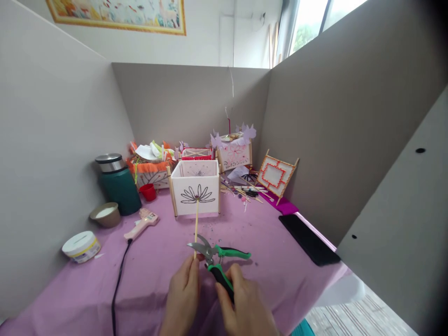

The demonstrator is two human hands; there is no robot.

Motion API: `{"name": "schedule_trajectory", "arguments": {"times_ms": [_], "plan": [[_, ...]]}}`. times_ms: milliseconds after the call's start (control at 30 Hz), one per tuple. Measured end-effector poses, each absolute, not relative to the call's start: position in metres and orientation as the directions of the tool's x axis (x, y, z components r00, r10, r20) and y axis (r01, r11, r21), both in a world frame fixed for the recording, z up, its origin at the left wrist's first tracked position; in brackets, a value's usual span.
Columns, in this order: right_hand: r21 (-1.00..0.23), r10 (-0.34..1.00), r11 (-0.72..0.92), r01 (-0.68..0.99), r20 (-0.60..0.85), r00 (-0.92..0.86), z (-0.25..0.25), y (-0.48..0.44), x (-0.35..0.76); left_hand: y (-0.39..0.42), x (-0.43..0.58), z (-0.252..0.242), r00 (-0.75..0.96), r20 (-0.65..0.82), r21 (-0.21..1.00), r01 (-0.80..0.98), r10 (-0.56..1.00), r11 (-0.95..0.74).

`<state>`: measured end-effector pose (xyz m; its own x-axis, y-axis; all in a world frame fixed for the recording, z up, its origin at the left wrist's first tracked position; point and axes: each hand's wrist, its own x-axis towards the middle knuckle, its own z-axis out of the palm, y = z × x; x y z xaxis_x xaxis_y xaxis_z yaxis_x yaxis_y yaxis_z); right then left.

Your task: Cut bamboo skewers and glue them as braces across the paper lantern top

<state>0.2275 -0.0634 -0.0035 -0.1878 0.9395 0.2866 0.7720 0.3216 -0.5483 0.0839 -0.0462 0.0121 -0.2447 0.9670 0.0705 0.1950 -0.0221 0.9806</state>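
Head view: near table edge (143, 298), left hand (182, 291) pinches stick (196, 221), right hand (245, 298) grips pruners (210, 255); white box (196, 186) looks built, stick uncut.

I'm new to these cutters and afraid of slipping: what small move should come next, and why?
Perhaps the right hand should close around the upper handle too: it seems to grip only the lower handle, while the blades of the pruning shears stand open at the stick that the left hand pinches.
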Motion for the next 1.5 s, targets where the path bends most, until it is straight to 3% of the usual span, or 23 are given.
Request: {"name": "schedule_trajectory", "arguments": {"times_ms": [100, 167, 300, 367, 533, 700, 800, 867, 933, 1033, 1100, 1167, 1267, 1367, 1500], "plan": [[-0.554, 0.947, 0.308, 0.773, 0.257, -0.194, -0.003, -0.063, 0.228, -0.045, 0.082, 0.011, -0.246, 0.108, 0.955, 0.296, 0.963, -0.032], [-0.562, 0.947, 0.309, 0.767, 0.256, -0.194, -0.002, -0.063, 0.228, -0.045, 0.079, 0.012, -0.232, 0.047, 0.959, 0.284, 0.972, 0.021], [-0.592, 0.947, 0.317, 0.741, 0.245, -0.209, 0.006, -0.064, 0.226, -0.049, 0.075, 0.014, -0.079, -0.168, 0.985, 0.017, 0.983, 0.169], [-0.605, 0.950, 0.311, 0.733, 0.231, -0.212, 0.012, -0.064, 0.226, -0.051, 0.074, 0.015, -0.038, -0.198, 0.979, -0.049, 0.979, 0.196], [-0.602, 0.952, 0.301, 0.740, 0.231, -0.200, 0.019, -0.061, 0.225, -0.055, 0.079, 0.014, -0.177, -0.073, 0.952, 0.282, 0.982, 0.121], [-0.578, 0.951, 0.306, 0.757, 0.224, -0.213, 0.013, -0.058, 0.219, -0.056, 0.081, 0.009, -0.135, -0.126, 0.949, 0.273, 0.983, 0.159], [-0.630, 0.962, 0.270, 0.728, 0.195, -0.188, 0.016, -0.056, 0.216, -0.057, 0.080, 0.004, -0.216, 0.001, 0.920, 0.382, 0.976, 0.084], [-0.723, 0.975, 0.219, 0.655, 0.141, -0.170, 0.021, -0.054, 0.217, -0.059, 0.079, 0.001, -0.268, 0.125, 0.868, 0.495, 0.955, 0.026], [-0.808, 0.982, 0.167, 0.566, 0.086, -0.167, 0.026, -0.052, 0.220, -0.060, 0.078, 0.002, -0.274, 0.161, 0.850, 0.526, 0.948, 0.008], [-0.899, 0.978, 0.115, 0.424, 0.028, -0.206, 0.031, -0.050, 0.226, -0.061, 0.077, 0.007, -0.233, 0.110, 0.912, 0.411, 0.966, -0.005], [-0.967, 0.936, -0.024, 0.254, -0.111, -0.335, 0.032, -0.051, 0.231, -0.063, 0.076, 0.010, -0.206, 0.083, 0.946, 0.323, 0.975, -0.013], [-0.965, 0.813, -0.257, 0.040, -0.239, -0.530, 0.031, -0.051, 0.234, -0.065, 0.076, 0.011, -0.192, 0.086, 0.957, 0.289, 0.978, -0.028], [-0.891, 0.698, -0.419, -0.174, -0.193, -0.690, 0.029, -0.053, 0.236, -0.067, 0.076, 0.012, -0.174, 0.108, 0.962, 0.266, 0.979, -0.059], [-0.913, 0.753, -0.356, -0.198, -0.155, -0.640, 0.023, -0.056, 0.231, -0.067, 0.075, 0.016, -0.229, 0.070, 0.981, 0.194, 0.971, -0.025], [-0.932, 0.796, -0.346, -0.107, -0.231, -0.560, 0.013, -0.062, 0.222, -0.063, 0.074, 0.021, -0.306, 0.064, 0.989, 0.144, 0.950, -0.021]]}}
